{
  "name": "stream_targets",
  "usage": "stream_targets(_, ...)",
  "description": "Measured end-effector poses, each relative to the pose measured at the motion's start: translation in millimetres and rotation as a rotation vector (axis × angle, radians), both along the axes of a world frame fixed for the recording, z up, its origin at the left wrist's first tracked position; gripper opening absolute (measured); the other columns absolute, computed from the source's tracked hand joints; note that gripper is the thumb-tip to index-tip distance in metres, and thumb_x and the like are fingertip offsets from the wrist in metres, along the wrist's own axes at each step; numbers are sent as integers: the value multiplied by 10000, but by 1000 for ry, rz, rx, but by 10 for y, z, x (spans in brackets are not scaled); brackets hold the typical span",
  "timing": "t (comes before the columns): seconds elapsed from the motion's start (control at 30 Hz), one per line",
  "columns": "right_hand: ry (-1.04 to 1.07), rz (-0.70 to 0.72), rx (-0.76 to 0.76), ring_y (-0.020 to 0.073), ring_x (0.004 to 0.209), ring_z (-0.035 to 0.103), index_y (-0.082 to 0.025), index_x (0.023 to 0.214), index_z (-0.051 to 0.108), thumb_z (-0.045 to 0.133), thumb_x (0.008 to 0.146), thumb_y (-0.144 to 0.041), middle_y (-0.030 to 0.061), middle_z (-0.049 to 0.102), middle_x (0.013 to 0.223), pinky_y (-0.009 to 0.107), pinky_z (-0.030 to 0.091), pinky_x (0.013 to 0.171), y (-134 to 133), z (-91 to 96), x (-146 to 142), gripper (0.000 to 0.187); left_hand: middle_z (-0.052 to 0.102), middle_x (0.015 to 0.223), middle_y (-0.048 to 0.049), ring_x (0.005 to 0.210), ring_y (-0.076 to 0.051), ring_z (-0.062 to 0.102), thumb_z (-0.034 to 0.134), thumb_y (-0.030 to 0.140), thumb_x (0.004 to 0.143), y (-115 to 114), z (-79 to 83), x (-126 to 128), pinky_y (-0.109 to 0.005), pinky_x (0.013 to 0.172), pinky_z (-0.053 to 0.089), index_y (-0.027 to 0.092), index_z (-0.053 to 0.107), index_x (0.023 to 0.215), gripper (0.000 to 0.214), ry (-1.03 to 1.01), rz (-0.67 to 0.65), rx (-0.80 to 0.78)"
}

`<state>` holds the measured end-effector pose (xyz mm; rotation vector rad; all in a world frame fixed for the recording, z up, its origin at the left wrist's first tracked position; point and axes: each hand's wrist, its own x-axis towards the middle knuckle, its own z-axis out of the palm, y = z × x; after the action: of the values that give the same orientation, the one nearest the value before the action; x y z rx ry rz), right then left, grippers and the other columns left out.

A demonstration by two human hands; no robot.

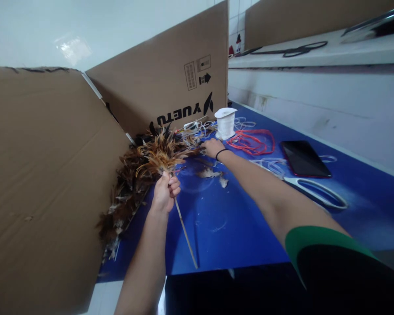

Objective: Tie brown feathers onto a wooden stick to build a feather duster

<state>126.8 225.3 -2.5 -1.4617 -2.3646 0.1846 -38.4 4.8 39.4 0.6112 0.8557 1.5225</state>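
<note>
My left hand (166, 191) is closed round a thin stick (185, 232), just below a tuft of brown and golden feathers (166, 151) tied at its top; together they look like a feather duster. The stick's bare lower end slants down toward the table's near edge. Farther forward, my right hand (213, 148) reaches down to loose feathers (193, 141) beside a white spool (225, 123). Its fingertips are partly hidden and blurred, so whether they pinch anything is unclear. A few pale feathers (210, 173) lie on the blue tabletop (216, 240) below it.
Cardboard panels (164, 74) wall off the left and back, with dark feathers (124, 192) heaped along them. Red cord (254, 142), a black phone (305, 158) and white-handled scissors (321, 192) lie at right. Another pair of scissors (304, 49) rests on the ledge (348, 50).
</note>
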Motion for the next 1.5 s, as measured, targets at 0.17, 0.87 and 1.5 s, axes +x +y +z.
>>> stream_targets(0.17, -29, -17, -5, 298, 1080, 488, -168, 865, 715, 569, 764, -147, 149, 637, 1083, 444, 326, 931, -32, 3, 35, 179, 298, 567, 71, 412, -14, 219, 657, 380, 763, -9, 2, 4, -132, 359, 118, 184, 308, 676, 410, 15, -4, 8)
stream_targets(0.87, 1102, 205, -452, 76, 508, 525, -135, 829, 674, 675, 670, -73, -7, 615, 577, 206, 434, 517, -779, 824, 534, 171, 296, 559, 73, 392, -10, 214, 544, 302, 857, -21, -37, 85, -126, 349, 107, 160, 378, 723, 257, -54, -135, -57)
stream_targets(1.5, 550, 768, -780, 56, 461, 520, -143, 773, 666, 644, 690, -177, -32, 606, 579, 173, 426, 451, -1490, 931, 130, 93, 302, 549, 71, 399, -10, 215, 588, 304, 819, -11, -100, 149, -106, 337, 125, 140, 435, 739, 239, 29, -193, -114)
